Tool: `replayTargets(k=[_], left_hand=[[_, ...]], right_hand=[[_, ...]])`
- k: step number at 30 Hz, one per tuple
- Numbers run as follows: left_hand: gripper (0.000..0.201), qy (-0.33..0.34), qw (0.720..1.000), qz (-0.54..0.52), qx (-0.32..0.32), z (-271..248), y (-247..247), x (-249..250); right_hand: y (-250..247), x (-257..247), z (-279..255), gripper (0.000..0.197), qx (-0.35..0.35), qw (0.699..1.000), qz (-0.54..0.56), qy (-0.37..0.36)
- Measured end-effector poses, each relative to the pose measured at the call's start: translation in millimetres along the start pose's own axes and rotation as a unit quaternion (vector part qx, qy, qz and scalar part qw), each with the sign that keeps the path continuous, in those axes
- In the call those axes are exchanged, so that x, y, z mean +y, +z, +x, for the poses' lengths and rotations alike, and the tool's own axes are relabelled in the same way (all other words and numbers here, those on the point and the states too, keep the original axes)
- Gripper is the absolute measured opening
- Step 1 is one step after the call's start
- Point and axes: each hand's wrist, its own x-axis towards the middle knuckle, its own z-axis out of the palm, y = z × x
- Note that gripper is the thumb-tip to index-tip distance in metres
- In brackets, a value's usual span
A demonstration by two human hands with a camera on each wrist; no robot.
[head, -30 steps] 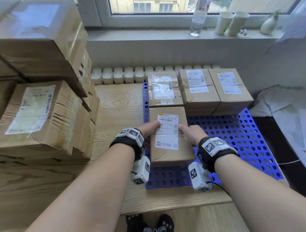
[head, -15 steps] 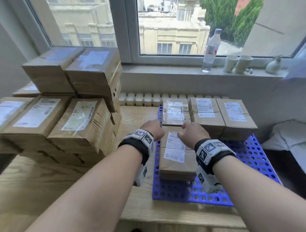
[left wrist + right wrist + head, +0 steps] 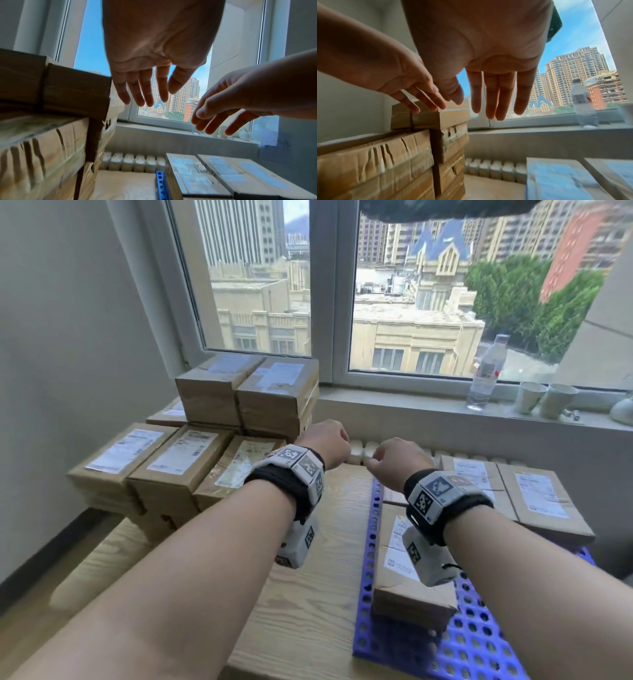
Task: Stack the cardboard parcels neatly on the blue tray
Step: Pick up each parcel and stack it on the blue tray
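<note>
Brown cardboard parcels with white labels form a pile [image 3: 191, 460] on the left of the wooden table; two of them [image 3: 277, 395] lie on top. The blue perforated tray [image 3: 472, 642] sits at the right. One parcel [image 3: 404, 590] lies at its front left, behind it a row of parcels [image 3: 541, 501]. My left hand [image 3: 325, 441] and right hand [image 3: 397, 460] hover side by side between pile and tray. The left hand [image 3: 147, 93] has straight, spread fingers close to the upper parcel's corner [image 3: 77, 92]. My right hand [image 3: 493, 102] is also empty, fingers straight.
A windowsill [image 3: 428, 405] behind the table carries a plastic water bottle [image 3: 486, 374], two paper cups [image 3: 544, 398] and a small white vase [image 3: 621, 412]. A radiator's white ribs [image 3: 132, 162] run along the table's back edge. A wall stands to the left.
Both hands have come off the parcel at the tray's front and risen up and leftward toward the pile. That parcel stays on the tray. The head view has tilted up.
</note>
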Motion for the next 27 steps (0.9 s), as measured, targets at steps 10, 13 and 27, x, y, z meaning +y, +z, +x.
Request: replayTargets(k=[10,13,27], left_hand=[[0.03,0.022,0.998,0.004,0.062,21,-92,-66],[0.03,0.033,0.996,0.007,0.082,32,-125,-100],[0.035,-0.029,0.991,-0.056,0.119,109,-208,-254]], right_hand=[[-16,-105,37,0.025,0.045,0.998,0.029,-0.029],[-14,-146,51,0.023,0.068,0.997,0.042,-0.023],[8,-288,115,0.022,0.143,0.986,0.084,0.021]])
